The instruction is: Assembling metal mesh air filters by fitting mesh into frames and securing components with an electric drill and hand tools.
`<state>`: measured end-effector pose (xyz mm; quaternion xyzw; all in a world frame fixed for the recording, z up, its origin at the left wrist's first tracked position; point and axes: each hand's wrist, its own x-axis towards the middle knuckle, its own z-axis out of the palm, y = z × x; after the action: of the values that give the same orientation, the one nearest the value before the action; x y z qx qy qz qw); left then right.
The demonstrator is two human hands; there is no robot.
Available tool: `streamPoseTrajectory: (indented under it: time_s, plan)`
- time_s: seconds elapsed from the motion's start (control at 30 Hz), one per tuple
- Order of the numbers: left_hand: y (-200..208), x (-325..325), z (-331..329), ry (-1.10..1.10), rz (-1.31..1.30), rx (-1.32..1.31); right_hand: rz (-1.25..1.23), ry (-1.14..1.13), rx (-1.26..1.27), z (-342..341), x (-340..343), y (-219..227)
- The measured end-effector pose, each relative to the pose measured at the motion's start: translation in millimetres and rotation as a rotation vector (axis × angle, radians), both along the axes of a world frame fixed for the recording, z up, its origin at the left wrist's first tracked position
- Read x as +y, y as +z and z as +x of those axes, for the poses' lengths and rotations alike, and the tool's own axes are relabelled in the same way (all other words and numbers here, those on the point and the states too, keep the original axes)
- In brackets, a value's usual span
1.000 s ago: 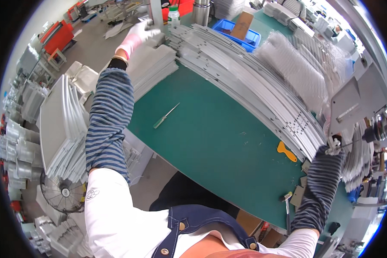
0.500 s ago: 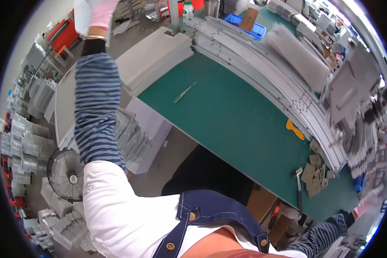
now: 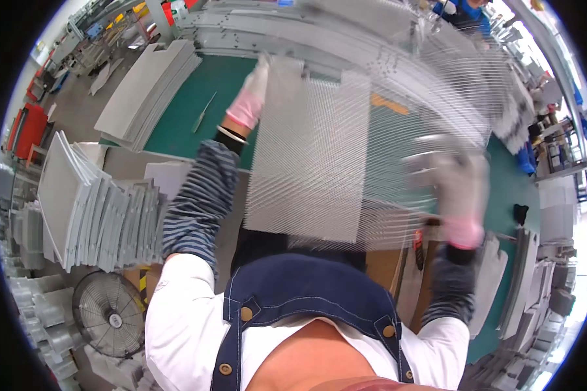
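A light grey, finely ribbed panel (image 3: 306,163) hangs in front of me over the green worktable. My left hand (image 3: 257,88), in a white glove with a pink cuff, closes on its upper left edge. My right hand (image 3: 460,186), gloved alike, is to the panel's right and strongly smeared by motion. Its fingers point left, and I cannot make out whether they grip anything. Blurred ribbed sheeting lies behind and around that hand; whether it belongs to the same panel I cannot tell. A screwdriver (image 3: 205,112) lies on the table beyond my left forearm.
A stack of grey panels (image 3: 147,98) stands at the table's left end. Long metal strips (image 3: 241,29) run along the far edge. An orange-yellow scraper (image 3: 390,103) shows behind the sheeting. More panels (image 3: 101,208) and a black fan (image 3: 111,313) stand at left. Someone in blue is at upper right.
Both hands have come in from far out at the sides to in front of me. A ribbed panel now hangs at my left hand. My view has swung round.
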<state>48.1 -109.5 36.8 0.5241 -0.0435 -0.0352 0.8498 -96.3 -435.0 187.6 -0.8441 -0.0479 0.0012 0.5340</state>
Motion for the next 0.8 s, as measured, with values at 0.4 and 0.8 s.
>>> streamPoseTrajectory:
  time_s: [0.4,0.8]
  plan:
    - [-41.2,-35.4,39.6,-0.380,-0.677,-0.040,0.717,0.044,0.505,70.5,37.9,-160.0]
    - [-27.3,-40.4,34.0,0.182,0.702,-0.515,0.615,0.019,0.487,88.4,28.1,-167.6]
